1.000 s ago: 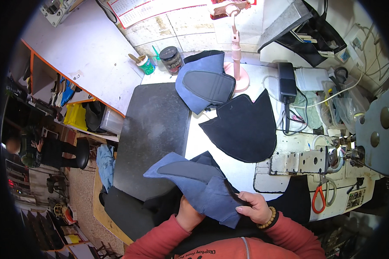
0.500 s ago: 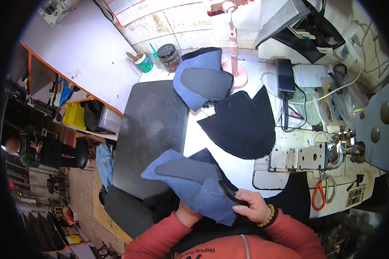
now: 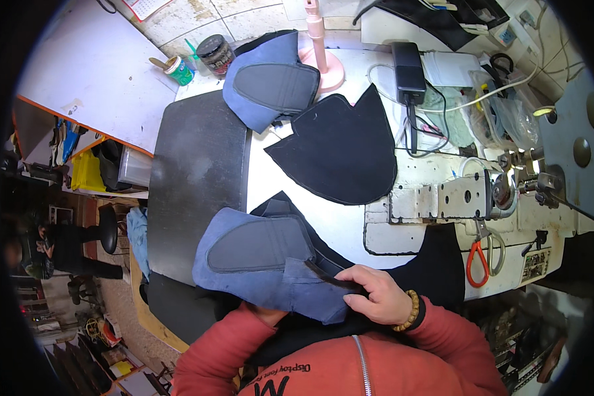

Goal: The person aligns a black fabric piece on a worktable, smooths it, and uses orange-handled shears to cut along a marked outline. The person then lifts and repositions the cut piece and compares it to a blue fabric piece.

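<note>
A blue shoe upper (image 3: 244,287) with a dark grey stitched panel is held over the near edge of the work table. My right hand (image 3: 375,296) pinches its right end, thumb against fingers, at a dark strip (image 3: 333,276) along the edge. My left hand (image 3: 265,315) supports it from below; the fingers are hidden behind the material. A second blue shoe upper (image 3: 261,112) lies at the back of the table. Beside it rests a flat black notched piece (image 3: 340,152).
On the right stands a sewing machine (image 3: 442,200), with red-handled scissors (image 3: 476,264) near it. A black power adapter (image 3: 409,72), a pink stand (image 3: 327,72), a dark jar (image 3: 216,54) and a glue pot (image 3: 178,70) line the back. A black mat (image 3: 198,171) covers the left. Another person (image 3: 66,247) is far left.
The shoe upper has tilted so its grey panel faces up more fully. Both hands keep their places on it. The whole view has shifted, with the table's things now higher and further left.
</note>
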Action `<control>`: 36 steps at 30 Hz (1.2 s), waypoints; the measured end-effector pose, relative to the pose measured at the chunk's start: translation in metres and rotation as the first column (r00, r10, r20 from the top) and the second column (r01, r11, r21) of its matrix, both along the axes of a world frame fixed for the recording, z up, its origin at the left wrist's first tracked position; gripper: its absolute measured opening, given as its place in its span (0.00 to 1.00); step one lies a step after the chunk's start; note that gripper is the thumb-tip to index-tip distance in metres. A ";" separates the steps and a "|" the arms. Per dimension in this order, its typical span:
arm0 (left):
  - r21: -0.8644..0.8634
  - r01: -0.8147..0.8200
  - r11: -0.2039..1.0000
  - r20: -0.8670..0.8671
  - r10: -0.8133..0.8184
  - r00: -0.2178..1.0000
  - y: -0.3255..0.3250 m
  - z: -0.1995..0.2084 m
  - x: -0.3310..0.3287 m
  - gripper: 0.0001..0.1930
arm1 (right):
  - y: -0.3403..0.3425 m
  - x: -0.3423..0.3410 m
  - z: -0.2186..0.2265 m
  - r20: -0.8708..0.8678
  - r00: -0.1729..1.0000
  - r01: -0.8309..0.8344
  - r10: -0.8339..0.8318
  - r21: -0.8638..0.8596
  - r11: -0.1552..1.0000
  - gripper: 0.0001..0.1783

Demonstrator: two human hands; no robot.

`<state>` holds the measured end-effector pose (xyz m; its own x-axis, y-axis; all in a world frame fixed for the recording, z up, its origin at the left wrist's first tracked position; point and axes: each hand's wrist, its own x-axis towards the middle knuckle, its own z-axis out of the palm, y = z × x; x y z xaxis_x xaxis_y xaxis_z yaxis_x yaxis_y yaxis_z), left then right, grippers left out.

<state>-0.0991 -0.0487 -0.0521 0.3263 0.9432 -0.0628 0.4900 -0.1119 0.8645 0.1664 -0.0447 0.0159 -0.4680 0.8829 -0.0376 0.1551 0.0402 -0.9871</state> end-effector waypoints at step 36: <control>0.041 0.337 0.941 -0.106 -0.331 0.938 -0.014 0.089 0.045 0.30 | -0.061 0.015 -0.020 0.456 0.846 -0.034 -0.277 0.564 0.825 0.62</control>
